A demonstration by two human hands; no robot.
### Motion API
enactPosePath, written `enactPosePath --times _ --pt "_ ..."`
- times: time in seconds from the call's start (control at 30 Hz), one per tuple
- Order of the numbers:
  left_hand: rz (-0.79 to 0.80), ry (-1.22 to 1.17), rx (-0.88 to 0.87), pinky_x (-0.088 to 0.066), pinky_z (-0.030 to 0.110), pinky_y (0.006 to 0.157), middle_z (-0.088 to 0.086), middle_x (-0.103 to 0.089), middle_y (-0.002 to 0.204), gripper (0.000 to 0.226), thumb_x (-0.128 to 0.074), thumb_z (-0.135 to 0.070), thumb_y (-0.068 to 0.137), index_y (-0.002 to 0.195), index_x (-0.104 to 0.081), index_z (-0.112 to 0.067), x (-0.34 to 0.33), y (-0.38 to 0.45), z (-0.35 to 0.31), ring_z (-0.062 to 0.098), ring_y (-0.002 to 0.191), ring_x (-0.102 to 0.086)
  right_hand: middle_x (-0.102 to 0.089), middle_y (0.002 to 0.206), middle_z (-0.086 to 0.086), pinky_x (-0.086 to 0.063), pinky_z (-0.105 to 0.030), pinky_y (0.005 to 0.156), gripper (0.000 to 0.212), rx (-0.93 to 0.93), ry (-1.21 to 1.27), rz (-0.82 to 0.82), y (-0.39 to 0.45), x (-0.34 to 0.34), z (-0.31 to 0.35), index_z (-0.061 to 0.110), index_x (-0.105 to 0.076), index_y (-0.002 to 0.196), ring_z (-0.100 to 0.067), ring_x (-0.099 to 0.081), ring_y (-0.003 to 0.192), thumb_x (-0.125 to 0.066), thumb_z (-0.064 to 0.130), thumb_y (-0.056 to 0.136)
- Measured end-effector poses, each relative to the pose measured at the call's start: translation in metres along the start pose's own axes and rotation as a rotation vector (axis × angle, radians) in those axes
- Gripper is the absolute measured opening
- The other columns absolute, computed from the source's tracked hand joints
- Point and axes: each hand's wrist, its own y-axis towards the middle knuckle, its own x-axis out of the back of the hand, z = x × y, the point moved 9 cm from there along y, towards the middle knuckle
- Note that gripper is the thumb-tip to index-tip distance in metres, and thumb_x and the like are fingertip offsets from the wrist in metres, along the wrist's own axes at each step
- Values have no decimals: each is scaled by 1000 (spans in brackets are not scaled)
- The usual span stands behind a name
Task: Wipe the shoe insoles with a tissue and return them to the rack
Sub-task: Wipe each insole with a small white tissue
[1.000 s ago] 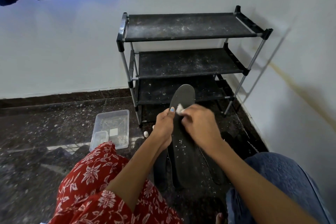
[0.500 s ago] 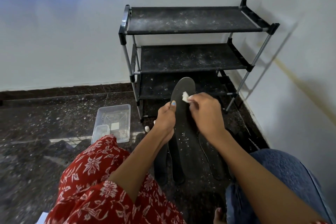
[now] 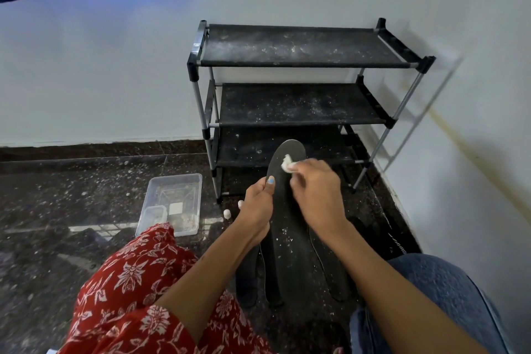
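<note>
My left hand (image 3: 257, 207) grips the left edge of a black insole (image 3: 290, 233), thumb on its top face, holding it up with the toe end pointing at the rack. My right hand (image 3: 314, 190) pinches a small white tissue wad (image 3: 287, 164) and presses it on the insole near the toe. White specks dot the insole's lower half. More dark insoles (image 3: 250, 273) lie on the floor under it, partly hidden. The black three-shelf rack (image 3: 301, 46) stands against the wall, its shelves dusty and bare.
A clear plastic tray (image 3: 172, 201) with a smaller tub inside sits on the dark speckled floor, left of the rack. Two small white bits (image 3: 227, 213) lie near the rack's front leg. White walls close in behind and on the right. My knees fill the foreground.
My right hand has slid the tissue up the insole from the middle toward the toe end. My left hand keeps its hold on the insole's edge.
</note>
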Motion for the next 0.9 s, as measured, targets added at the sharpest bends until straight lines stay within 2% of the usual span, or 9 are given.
enactPosePath --times 0.1,0.27,0.43,0.53,0.63,0.77,0.83,0.9 --pt "-5 -33 -10 -46 45 100 15 -65 99 29 -33 -17 103 97 -60 -10 1 0 0 27 100 -60 -68 82 -9 -53 -34 69 16 89 6 95 -9 -10 15 4 -71 87 -25 -62 77 -61 0 74" --pt "56 -22 -38 -50 47 94 15 -66 97 31 -32 -21 103 97 -60 -8 -11 -3 -1 28 96 -62 -68 84 -7 -51 -31 70 18 -80 -30 -90 10 19 -22 5 -70 93 -22 -61 79 -63 -3 78" --pt "26 -58 -56 -44 49 102 20 -62 101 31 -32 -15 103 97 -61 -7 -7 0 0 28 98 -58 -68 83 -5 -51 -29 72 19 16 34 75 -10 -2 3 7 -71 87 -20 -62 78 -65 -2 72" --pt "50 -54 -60 -48 45 95 14 -66 95 30 -33 -18 103 97 -60 -8 -11 0 -3 25 93 -62 -68 86 -7 -52 -33 73 18 -41 -5 -16 5 16 -16 6 -71 92 -21 -62 80 -63 -2 77" --pt "70 -30 -64 -51 44 92 14 -68 100 30 -33 -20 103 99 -61 -9 -16 -3 -3 27 97 -64 -69 91 -7 -45 -21 75 19 -109 -22 -84 11 28 -27 5 -70 97 -20 -62 86 -61 -2 81" --pt "54 -27 -60 -48 45 97 20 -66 104 29 -32 -16 103 104 -60 -8 -15 -3 2 32 103 -62 -70 86 -7 -49 -27 74 19 45 -1 55 -5 5 4 5 -71 90 -20 -62 81 -65 -3 74" --pt "75 -21 -80 -53 40 88 18 -66 99 29 -32 -16 103 103 -60 -8 -17 -5 3 28 96 -64 -70 87 -7 -50 -29 75 18 49 -1 51 -1 8 2 5 -71 91 -20 -62 83 -63 -2 76" --pt "107 3 -87 -56 36 78 12 -66 90 28 -33 -16 103 100 -60 -9 -25 -10 4 22 85 -64 -69 89 -6 -45 -22 75 18 -41 -7 -36 9 23 -14 6 -71 95 -19 -61 85 -60 -1 81"
